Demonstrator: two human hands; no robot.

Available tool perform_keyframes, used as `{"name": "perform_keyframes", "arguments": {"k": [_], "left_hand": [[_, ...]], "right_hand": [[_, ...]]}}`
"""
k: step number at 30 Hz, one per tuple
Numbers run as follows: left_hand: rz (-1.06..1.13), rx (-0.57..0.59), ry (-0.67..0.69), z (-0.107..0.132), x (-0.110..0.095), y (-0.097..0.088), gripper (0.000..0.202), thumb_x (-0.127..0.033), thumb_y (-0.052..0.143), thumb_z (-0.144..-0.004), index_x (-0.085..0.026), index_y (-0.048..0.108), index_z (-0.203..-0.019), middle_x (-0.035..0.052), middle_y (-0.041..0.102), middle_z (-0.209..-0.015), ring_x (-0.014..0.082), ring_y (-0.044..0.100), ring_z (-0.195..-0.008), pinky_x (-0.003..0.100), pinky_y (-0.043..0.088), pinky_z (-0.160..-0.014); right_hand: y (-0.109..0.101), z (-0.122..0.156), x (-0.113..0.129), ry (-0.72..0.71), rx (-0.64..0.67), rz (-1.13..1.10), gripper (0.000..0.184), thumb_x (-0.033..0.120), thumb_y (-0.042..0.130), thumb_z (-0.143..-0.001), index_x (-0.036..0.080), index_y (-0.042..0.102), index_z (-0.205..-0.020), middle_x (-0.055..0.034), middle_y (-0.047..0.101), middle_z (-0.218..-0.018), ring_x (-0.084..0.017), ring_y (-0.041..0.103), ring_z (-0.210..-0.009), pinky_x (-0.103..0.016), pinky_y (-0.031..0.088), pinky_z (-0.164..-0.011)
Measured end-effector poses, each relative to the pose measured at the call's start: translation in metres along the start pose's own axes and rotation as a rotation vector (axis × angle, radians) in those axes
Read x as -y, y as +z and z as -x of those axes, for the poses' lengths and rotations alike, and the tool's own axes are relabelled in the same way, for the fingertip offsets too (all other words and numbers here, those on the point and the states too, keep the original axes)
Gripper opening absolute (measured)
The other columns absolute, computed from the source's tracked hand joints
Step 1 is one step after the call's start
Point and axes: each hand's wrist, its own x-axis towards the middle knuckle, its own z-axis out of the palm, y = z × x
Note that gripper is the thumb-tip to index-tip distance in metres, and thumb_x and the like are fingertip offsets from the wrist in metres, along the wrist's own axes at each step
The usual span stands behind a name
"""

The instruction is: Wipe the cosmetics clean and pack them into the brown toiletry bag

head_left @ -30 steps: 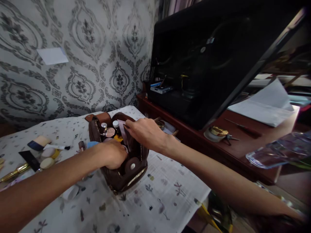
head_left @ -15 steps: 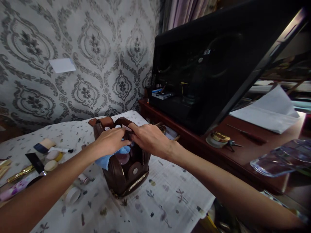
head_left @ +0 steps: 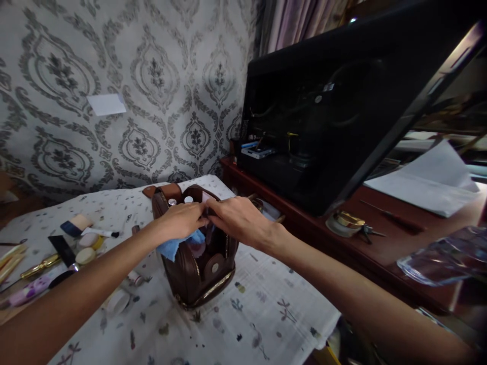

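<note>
The two hands meet fingertip to fingertip over the mouth of the brown bag (head_left: pixel 180 276), so it lies directly beneath them rather than off to either side. The right hand (head_left: pixel 243 218) crosses in over the bag's right wall and is the nearer to the pale slip (head_left: pixel 206 196), whose edge it seems to pinch between thumb and fingers. The left hand (head_left: pixel 184 220) comes over the left side with its fingers curled, just above the blue cloth (head_left: pixel 170 249) that hangs over that rim; whether it grips the cloth cannot be told. The bag's long axis runs away from the person, the far end leaning left, the near end carrying a zip (head_left: pixel 218 287). Beyond the fingers, a white-capped bottle (head_left: pixel 188 199) stands inside the far part. Outward, the bag sits on the cloth-covered desk (head_left: pixel 182 324), with a brush (head_left: pixel 101 232) and a white jar (head_left: pixel 117 302) to its left, and a dark screen (head_left: pixel 323 137) to its right.
</note>
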Motion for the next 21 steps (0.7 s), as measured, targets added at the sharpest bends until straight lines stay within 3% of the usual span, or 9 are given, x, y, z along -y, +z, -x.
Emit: {"name": "perform_keyframes", "arguments": {"k": [4, 10, 14, 21], "left_hand": [[0.024, -0.04, 0.064, -0.002, 0.004, 0.006, 0.033, -0.037, 0.042, -0.099, -0.018, 0.057, -0.121, 0.0126, 0.068, -0.123, 0.0296, 0.064, -0.116, 0.037, 0.05, -0.089], [0.007, -0.033, 0.053, -0.004, 0.005, 0.01, 0.03, -0.038, 0.042, -0.098, -0.017, 0.061, -0.109, 0.0128, 0.07, -0.117, 0.0312, 0.066, -0.111, 0.038, 0.052, -0.084], [0.003, -0.038, 0.045, -0.003, 0.004, 0.009, 0.028, -0.035, 0.043, -0.097, -0.017, 0.062, -0.109, 0.013, 0.07, -0.116, 0.0316, 0.066, -0.111, 0.039, 0.052, -0.085], [-0.005, -0.036, 0.05, -0.001, 0.005, 0.01, 0.033, -0.04, 0.045, -0.097, -0.017, 0.063, -0.112, 0.0136, 0.069, -0.119, 0.0315, 0.064, -0.115, 0.038, 0.051, -0.088]], "right_hand": [[0.0, 0.002, -0.001, -0.026, 0.0, 0.011, 0.024, 0.03, 0.047, -0.101, 0.013, 0.062, -0.108, -0.0099, 0.073, -0.094, -0.024, 0.07, -0.087, -0.029, 0.041, -0.064], [0.0, 0.014, 0.004, -0.05, -0.022, 0.048, 0.023, 0.024, 0.046, -0.101, 0.015, 0.065, -0.11, -0.0119, 0.06, -0.12, -0.02, 0.068, -0.085, -0.029, 0.044, -0.058], [0.004, 0.018, 0.003, -0.066, -0.048, 0.036, 0.025, 0.023, 0.046, -0.101, 0.016, 0.067, -0.11, -0.0117, 0.057, -0.122, -0.019, 0.067, -0.088, -0.028, 0.049, -0.063], [0.02, 0.025, -0.006, -0.027, -0.195, -0.08, 0.032, 0.027, 0.046, -0.101, 0.02, 0.055, -0.131, -0.0122, 0.053, -0.132, -0.02, 0.067, -0.092, -0.031, 0.053, -0.074]]}}
